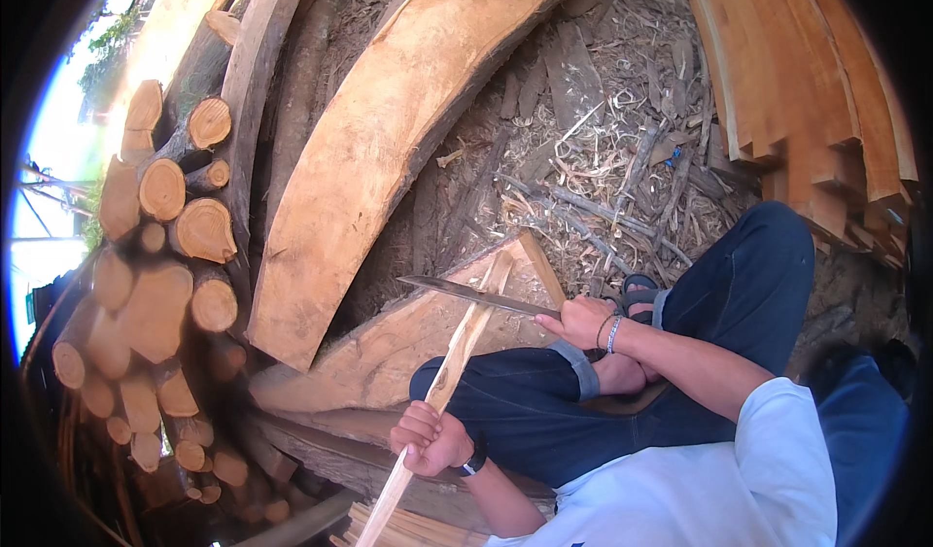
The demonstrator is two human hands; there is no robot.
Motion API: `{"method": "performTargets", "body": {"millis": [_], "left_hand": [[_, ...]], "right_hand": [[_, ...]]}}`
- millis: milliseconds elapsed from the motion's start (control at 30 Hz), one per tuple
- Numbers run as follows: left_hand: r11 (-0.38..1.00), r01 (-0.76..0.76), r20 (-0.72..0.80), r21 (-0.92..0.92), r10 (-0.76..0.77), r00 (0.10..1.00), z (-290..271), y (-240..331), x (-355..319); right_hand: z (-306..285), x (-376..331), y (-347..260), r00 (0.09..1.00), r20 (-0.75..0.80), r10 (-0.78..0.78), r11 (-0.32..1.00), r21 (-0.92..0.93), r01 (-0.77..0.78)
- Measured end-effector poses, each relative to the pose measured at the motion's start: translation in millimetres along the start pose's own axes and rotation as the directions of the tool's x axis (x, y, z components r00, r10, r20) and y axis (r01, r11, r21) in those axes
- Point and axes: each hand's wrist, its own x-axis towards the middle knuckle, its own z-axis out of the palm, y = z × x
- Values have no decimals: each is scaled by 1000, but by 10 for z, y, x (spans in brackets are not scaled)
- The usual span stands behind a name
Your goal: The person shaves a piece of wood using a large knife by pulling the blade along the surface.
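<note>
My left hand (pixel 431 438) is wrapped round a long, pale wooden strip (pixel 449 375), which slants up and away from me. The strip's far end lies on a flat, wedge-shaped slab of wood (pixel 389 345). In my right hand (pixel 583 325) is a long knife (pixel 476 296) with a dark, pointed blade. Its blade lies across the strip near the far end, pointing left; the handle is hidden in my fist. A dark patch marks the strip just beyond my left hand.
Cut logs (pixel 204 228) are stacked at the left. A large curved plank (pixel 389 129) leans beside them. Sawn boards (pixel 787 61) are piled at the far right. Shavings and bark (pixel 622 139) litter the ground. Several thin strips (pixel 418 529) lie near the lower edge.
</note>
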Motion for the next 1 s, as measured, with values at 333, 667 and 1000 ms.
{"method": "performTargets", "body": {"millis": [333, 667, 1000], "left_hand": [[999, 14, 24, -32, -13, 1000, 119, 27, -6], [997, 31, 46, -64, -28, 999, 97, -20, 84], [998, 34, 20, -58, -32, 999, -20, 17, 42]], "right_hand": [[174, -111, -18, 998, 45, -34, 975, 222, 23], [187, 48, 153, 963, 265, 53, 893, 419, -164], [59, -88, 29, 1000, -14, -1, 993, -117, -1]]}}
